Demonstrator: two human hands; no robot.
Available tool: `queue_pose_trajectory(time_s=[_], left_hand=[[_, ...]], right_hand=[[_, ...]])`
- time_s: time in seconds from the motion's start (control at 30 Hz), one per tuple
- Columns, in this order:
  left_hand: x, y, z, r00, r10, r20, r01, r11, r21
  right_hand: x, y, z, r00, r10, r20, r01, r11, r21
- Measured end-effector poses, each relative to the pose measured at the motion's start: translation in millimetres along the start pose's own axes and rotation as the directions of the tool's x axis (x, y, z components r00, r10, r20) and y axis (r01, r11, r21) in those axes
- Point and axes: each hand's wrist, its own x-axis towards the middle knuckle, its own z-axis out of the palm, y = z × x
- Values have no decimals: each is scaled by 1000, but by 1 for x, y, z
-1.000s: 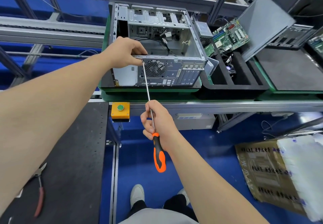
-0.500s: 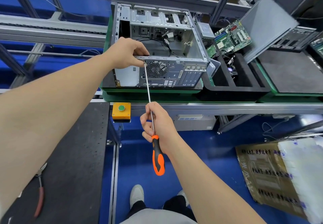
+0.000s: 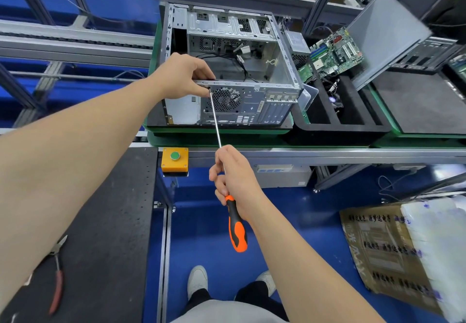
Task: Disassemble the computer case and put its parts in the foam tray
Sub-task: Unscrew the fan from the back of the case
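The open grey computer case [image 3: 252, 101] lies on a green pallet, its rear panel with the fan grille facing me. My left hand [image 3: 182, 77] grips the top rear edge of the case near its left end. My right hand [image 3: 233, 180] holds a long screwdriver [image 3: 235, 224] with an orange-black handle; its shaft runs up to a screw just below my left fingers. The black foam tray [image 3: 338, 126] sits right of the case, with a green motherboard [image 3: 332, 53] leaning in its back part and a fan in a slot.
A grey side panel [image 3: 385, 38] leans behind the tray. A yellow box with a green button [image 3: 175, 159] is fixed to the conveyor rail. Red-handled pliers [image 3: 56, 274] lie on the black bench at lower left. Cardboard and white foam [image 3: 413, 254] lie on the blue floor.
The view has shifted slightly; both hands keep their hold, and the screwdriver tip stays on the same screw at the case's rear edge.
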Motion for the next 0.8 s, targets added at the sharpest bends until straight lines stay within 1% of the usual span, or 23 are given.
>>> queue_pose_trajectory(time_s=[0.13,0.2,0.23,0.27,0.3,0.33,0.37,0.4,0.43,0.53,0.67,0.8], left_hand=[[0,0,0,1000,-2,0,2,1000,-1],[0,0,0,1000,-1,-2,1,1000,0],[0,0,1,1000,-2,-2,2,1000,2],[0,0,1,1000,-3,-1,3,1000,3],[-1,0,1,1000,-4,-2,4,1000,3],[-1,0,1,1000,-5,-4,5,1000,1],[-1,0,0,1000,-6,-6,6,1000,-2],[-1,1,0,1000,-5,-8,5,1000,-4],[-1,1,1,1000,-5,-9,5,1000,-3],[-1,2,2,1000,-7,-13,7,1000,6],[-1,3,5,999,-11,-53,11,1000,0],[0,3,6,998,-36,-57,36,999,-6]], right_hand=[[-2,1,1,991,-95,-92,76,978,-196],[-2,1,4,989,-95,-110,67,971,-230],[-2,-1,5,992,-72,-103,49,976,-212],[-2,-3,5,996,-31,-80,19,989,-145],[-3,-5,5,999,24,-36,-24,999,-21],[-3,-8,4,997,71,35,-75,988,135],[-4,-10,1,989,92,115,-122,951,283],[-4,-13,-1,980,88,180,-154,906,393],[-5,-14,-4,972,77,220,-174,869,463],[-7,-20,-6,963,67,261,-208,800,562],[-11,-29,-4,958,92,270,-249,732,634],[-12,-30,-1,938,112,329,-322,635,702]])
